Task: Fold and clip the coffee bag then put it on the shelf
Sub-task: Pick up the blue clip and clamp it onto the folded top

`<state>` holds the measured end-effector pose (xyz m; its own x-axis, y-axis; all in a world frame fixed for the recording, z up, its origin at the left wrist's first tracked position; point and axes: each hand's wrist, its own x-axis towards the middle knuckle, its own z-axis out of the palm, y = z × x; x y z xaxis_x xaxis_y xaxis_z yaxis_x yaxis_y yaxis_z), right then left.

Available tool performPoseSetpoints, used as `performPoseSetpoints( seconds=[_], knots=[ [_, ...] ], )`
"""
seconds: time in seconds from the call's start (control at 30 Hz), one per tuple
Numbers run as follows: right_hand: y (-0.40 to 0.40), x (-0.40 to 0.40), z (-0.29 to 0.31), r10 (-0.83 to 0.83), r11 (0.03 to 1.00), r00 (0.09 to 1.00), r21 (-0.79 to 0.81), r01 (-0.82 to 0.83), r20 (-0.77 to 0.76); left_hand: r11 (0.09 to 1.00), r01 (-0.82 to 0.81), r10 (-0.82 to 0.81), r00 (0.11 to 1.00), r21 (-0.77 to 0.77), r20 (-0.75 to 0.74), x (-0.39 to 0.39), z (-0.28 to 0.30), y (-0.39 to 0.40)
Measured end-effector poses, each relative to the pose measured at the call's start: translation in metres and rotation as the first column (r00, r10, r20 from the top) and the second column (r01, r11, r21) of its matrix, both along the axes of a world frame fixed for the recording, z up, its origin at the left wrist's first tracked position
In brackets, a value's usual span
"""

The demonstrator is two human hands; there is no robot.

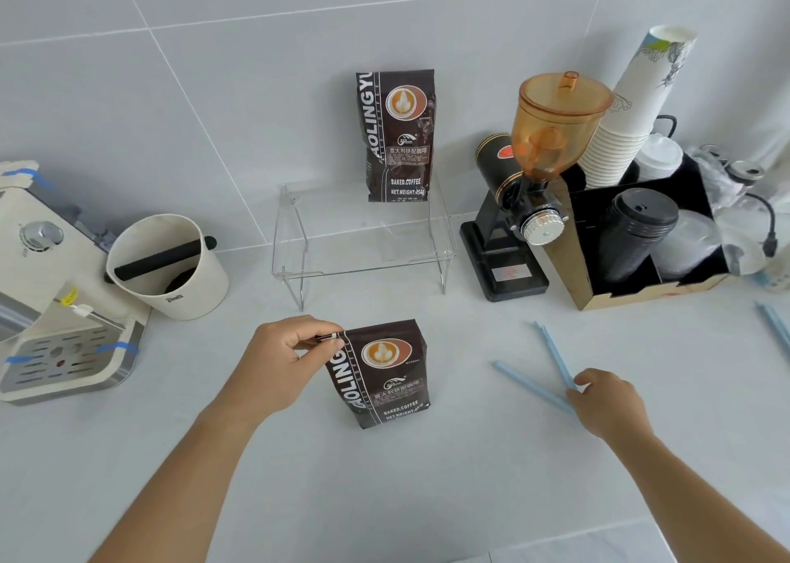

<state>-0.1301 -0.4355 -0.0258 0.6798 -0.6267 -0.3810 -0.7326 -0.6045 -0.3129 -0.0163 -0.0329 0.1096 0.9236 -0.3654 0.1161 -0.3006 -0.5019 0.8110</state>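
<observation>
- The coffee bag stands upright on the white counter, in front of the clear acrylic shelf, where a second, taller coffee bag already stands.
- The left hand pinches the near bag's top left corner between thumb and fingers; the top looks already folded down, though the fold itself is hard to make out from this angle.
- The right hand rests on the hinge end of the pale blue sealing clip, which lies spread open in a V on the counter, well apart from the bag. Its fingers curl over the clip; whether they truly grip it yet, I cannot tell.
- Risk: only one corner is pinned, so the fold could spring open on the free right side while the clip is fetched.
- Risk: a one-sided pinch may tip the bag over.
- Risk: the thin clip could slip or snap shut when lifted by its hinge, then miss the fold.
</observation>
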Motion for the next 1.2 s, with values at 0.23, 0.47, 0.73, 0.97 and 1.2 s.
performPoseSetpoints(
  seconds=[0.23,0.47,0.73,0.97,1.2],
  knots=[
    [0.006,0.000,-0.001,-0.018,1.000,1.000,-0.017,0.018,-0.015,1.000,-0.004,0.004,1.000,0.009,0.019,0.000,0.001,0.000],
    [0.019,0.002,0.011,-0.017,1.000,0.999,-0.024,0.018,0.047,1.000,0.023,-0.023,1.000,0.016,0.007,0.000,0.000,0.002],
    [0.047,0.025,0.064,0.092,0.995,0.947,0.008,-0.099,0.309,0.999,0.028,-0.029,0.999,-0.025,-0.017,0.002,-0.001,0.007],
    [0.075,0.042,0.123,0.161,0.976,0.862,0.053,-0.212,0.480,0.995,-0.010,0.004,0.998,-0.096,-0.061,0.000,-0.006,0.007],
    [0.099,0.056,0.171,0.312,0.913,0.769,0.046,-0.404,0.558,0.985,-0.059,0.035,0.989,-0.162,-0.146,0.005,-0.009,0.011]
  ],
)
